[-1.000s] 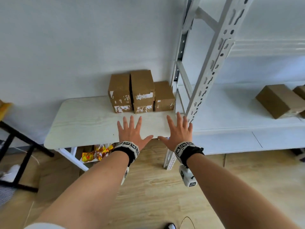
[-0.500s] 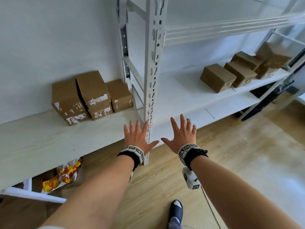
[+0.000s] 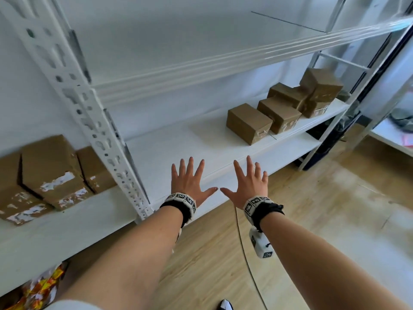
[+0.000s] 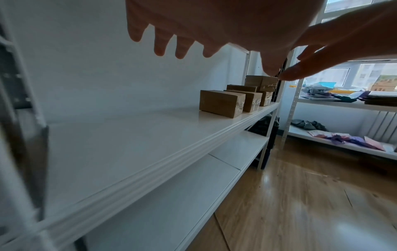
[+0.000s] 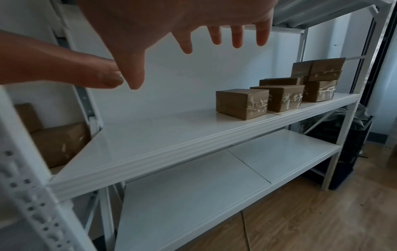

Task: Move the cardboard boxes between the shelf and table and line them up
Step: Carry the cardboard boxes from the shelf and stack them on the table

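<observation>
1. The left hand (image 3: 190,182) is reaching forward, palm down, fingers straight and spread, holding nothing.
2. The right hand (image 3: 249,183) is reaching out beside it, equally flat and spread, also holding nothing; the two thumb tips are nearly meeting.
3. Both hands are hovering in front of the bare left stretch of the shelf (image 3: 178,144), touching no box.
4. Five boxes (image 3: 248,123) are sitting toward the shelf's right end: two side by side near the front edge, one behind them, and two stacked at the far right, the top one (image 3: 321,85) lying askew.
5. Three more boxes (image 3: 51,168) are standing on the table (image 3: 67,222) to the left, beyond the perforated post (image 3: 93,121), pressed together against the wall, with torn white tape showing on their fronts.
6. Bright wrappers (image 3: 40,285) are showing under the table.
7. A second rack (image 4: 343,105) at the window is carrying cloth and papers.
</observation>
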The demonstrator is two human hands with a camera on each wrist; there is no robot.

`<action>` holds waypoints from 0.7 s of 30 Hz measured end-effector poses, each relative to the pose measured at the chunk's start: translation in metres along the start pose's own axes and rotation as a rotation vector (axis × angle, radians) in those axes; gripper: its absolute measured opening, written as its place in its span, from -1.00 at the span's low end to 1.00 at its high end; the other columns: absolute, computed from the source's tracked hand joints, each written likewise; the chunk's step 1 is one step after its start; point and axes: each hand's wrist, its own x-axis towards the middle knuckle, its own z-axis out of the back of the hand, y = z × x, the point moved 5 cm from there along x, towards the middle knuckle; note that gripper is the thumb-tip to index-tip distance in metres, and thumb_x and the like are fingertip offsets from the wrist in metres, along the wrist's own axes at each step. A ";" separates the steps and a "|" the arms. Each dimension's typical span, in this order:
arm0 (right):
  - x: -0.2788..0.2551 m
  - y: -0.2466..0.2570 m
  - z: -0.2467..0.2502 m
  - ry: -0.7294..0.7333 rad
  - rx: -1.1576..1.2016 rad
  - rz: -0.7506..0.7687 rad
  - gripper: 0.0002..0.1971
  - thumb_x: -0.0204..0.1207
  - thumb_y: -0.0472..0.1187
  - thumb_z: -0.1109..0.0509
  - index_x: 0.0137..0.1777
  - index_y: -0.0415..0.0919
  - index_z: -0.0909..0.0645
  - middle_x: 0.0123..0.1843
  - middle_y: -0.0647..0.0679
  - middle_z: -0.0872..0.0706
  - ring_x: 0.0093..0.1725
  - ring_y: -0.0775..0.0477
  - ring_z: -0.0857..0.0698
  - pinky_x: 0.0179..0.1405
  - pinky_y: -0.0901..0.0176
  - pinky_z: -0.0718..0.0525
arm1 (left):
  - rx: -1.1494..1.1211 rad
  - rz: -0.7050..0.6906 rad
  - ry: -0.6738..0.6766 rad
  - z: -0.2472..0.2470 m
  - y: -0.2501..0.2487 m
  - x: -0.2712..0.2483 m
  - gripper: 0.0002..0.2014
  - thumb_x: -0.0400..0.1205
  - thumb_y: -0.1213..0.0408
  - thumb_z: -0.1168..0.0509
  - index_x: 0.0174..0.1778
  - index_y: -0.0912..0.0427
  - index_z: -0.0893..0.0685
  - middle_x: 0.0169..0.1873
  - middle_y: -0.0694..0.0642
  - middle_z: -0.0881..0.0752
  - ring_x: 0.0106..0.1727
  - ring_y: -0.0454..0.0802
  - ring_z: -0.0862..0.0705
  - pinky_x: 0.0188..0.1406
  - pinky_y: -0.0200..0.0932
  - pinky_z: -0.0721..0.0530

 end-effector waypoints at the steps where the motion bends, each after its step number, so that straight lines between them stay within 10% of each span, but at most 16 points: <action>1: 0.011 -0.013 0.002 0.000 0.000 -0.006 0.01 0.43 0.59 -0.09 0.74 0.11 0.20 0.77 -0.17 0.27 0.73 -0.38 0.06 0.66 -0.40 -0.08 | -0.001 0.001 -0.005 0.003 -0.011 0.012 -0.02 0.48 -0.59 0.23 0.72 -0.09 0.30 0.73 0.18 0.20 0.72 0.29 0.16 0.63 0.38 0.12; 21: 0.223 -0.180 0.017 -0.015 0.023 -0.221 0.01 0.43 0.57 -0.14 0.74 0.11 0.18 0.77 -0.16 0.24 0.73 -0.38 0.05 0.67 -0.38 -0.06 | 0.121 -0.278 -0.046 0.041 -0.158 0.290 0.08 0.43 -0.63 0.08 0.72 -0.07 0.30 0.73 0.24 0.16 0.72 0.34 0.09 0.63 0.41 0.08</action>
